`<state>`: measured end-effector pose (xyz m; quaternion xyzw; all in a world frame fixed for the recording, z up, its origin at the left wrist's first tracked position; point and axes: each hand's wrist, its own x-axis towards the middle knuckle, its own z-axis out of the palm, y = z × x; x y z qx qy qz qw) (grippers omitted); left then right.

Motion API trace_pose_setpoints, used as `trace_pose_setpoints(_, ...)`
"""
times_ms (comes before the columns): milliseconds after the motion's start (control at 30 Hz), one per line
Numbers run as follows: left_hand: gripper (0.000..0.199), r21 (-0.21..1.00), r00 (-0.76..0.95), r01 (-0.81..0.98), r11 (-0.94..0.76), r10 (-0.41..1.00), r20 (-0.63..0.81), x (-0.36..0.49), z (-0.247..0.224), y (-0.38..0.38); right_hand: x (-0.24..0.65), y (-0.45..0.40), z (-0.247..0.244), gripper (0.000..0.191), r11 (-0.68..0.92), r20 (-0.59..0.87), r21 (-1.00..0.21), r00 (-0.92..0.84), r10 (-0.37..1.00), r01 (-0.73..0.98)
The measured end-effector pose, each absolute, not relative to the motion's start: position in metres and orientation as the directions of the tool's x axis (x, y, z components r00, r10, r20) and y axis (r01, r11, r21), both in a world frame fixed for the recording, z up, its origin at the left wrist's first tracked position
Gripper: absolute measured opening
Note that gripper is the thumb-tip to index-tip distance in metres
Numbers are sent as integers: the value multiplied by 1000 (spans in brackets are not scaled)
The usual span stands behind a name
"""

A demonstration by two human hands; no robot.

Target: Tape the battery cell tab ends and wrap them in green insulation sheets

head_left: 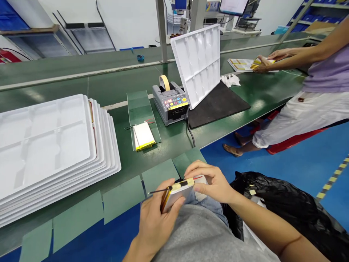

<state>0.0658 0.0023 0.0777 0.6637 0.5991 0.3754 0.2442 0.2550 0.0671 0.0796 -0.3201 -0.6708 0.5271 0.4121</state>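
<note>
Above my lap I hold a flat silver battery pack (pixel 178 193) with yellow tape along its top edge and a black patch there. My left hand (pixel 158 216) wraps round its left side, thumb across the front face. A dark wire sticks out to the left and a red wire to the right. Fingers of my right hand (pixel 211 180) close on the pack's upper right corner, near the red wire. On the bench ahead, white battery packs (pixel 144 134) with yellow ends and wires lie on a clear sheet (pixel 139 103).
A grey tape dispenser (pixel 171 103) carries a yellow tape roll. Stacked white trays (pixel 46 145) fill the left; another tray (pixel 200 65) stands tilted near a black mat (pixel 218 105). A co-worker (pixel 321 72) handles packs at right. A black plastic bag (pixel 286 207) lies beside me.
</note>
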Motion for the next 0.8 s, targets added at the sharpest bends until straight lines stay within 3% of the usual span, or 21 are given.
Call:
trace_pose_setpoints(100,39,875,-18,469,120,992,-126,90,70,10,272,55,60,21,134,133,-991,-305,943,-20)
trace_pose_setpoints(167,43,911,48,339,234,963,-266,108,59,13,284,44,48,16,5,10,-1000,-194,981,-25)
trace_pose_setpoints(333,42,908,271,-111,403,892,-363,153,23,16,305,16,21,26,-333,-352,-918,55,934,-216)
trace_pose_setpoints(467,40,790,359,-257,556,814,-456,179,-4,18,312,13,-2,35,-447,-516,-812,105,850,-376)
trace_pose_setpoints(633,44,658,308,-375,653,757,-576,191,-34,35,311,40,-21,46,-451,-500,-807,37,865,-382)
trace_pose_setpoints(800,44,618,268,-478,624,774,-574,188,-40,52,305,64,-21,46,-412,-452,-833,25,892,-370)
